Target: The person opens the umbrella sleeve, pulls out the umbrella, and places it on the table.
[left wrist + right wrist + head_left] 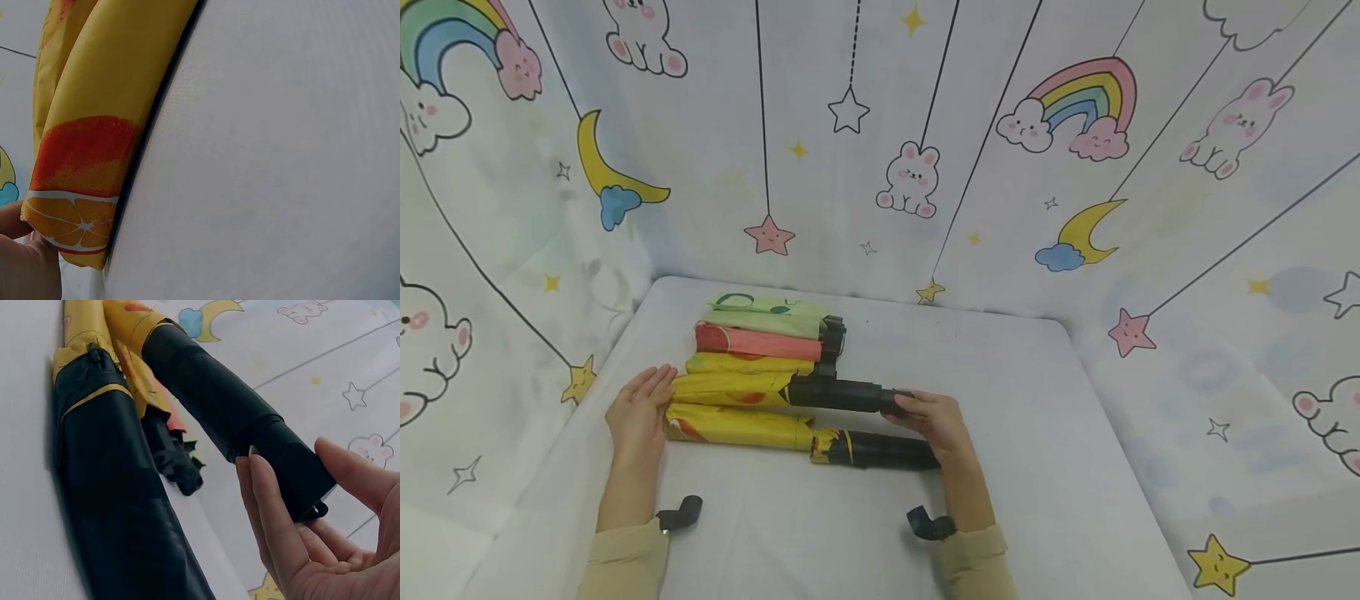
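Two folded yellow umbrellas with black handle ends lie across the front of the row in the head view. My right hand (931, 417) pinches the black end of the rear one, the second umbrella (842, 393), between thumb and fingers; the right wrist view shows this end raised off the table. My left hand (642, 412) is at the left ends of the yellow umbrellas, fingers fairly straight and touching them. The front umbrella (745, 427) lies nearest me, its black end partly behind my right hand. An orange-slice print marks the yellow umbrella end (87, 162) in the left wrist view.
Behind lie another yellow umbrella (748, 363), a red one (763, 342) and a light green one (767, 315), side by side. The table (805, 533) is covered in white cloth. Printed white curtains (842, 183) surround it at the back and sides.
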`<state>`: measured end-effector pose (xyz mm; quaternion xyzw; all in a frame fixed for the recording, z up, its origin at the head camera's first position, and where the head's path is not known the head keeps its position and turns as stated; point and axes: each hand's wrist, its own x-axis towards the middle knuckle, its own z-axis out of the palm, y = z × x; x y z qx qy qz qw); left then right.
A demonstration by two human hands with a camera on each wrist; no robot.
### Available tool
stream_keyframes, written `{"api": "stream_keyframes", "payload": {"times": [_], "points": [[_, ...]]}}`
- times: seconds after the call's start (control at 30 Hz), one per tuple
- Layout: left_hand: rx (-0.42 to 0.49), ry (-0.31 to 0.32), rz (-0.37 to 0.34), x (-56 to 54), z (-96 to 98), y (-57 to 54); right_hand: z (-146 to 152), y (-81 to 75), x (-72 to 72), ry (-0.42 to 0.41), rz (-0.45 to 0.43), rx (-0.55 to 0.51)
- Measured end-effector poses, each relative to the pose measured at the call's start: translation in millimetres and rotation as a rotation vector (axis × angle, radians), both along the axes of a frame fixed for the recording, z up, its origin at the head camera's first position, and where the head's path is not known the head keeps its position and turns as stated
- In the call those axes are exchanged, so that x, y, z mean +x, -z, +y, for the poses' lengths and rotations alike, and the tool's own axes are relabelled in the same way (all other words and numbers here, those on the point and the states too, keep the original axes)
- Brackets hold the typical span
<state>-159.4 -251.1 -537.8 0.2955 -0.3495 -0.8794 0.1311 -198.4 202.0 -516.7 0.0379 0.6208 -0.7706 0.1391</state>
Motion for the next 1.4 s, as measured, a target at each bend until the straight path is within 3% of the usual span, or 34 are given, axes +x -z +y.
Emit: {"api": "stream_keyframes", "payload": {"times": [0.47,1.4], "points": [[-0.008,0.004,0.004,-1.9,-1.7,3.6,12.0,-5.1,3.2,0.027,0.002,-0.019],[0.018,0.002,0.002,2.3,-1.8,-0.3,34.9,-6.3,12.8,0.050,-0.005,0.010]]}}
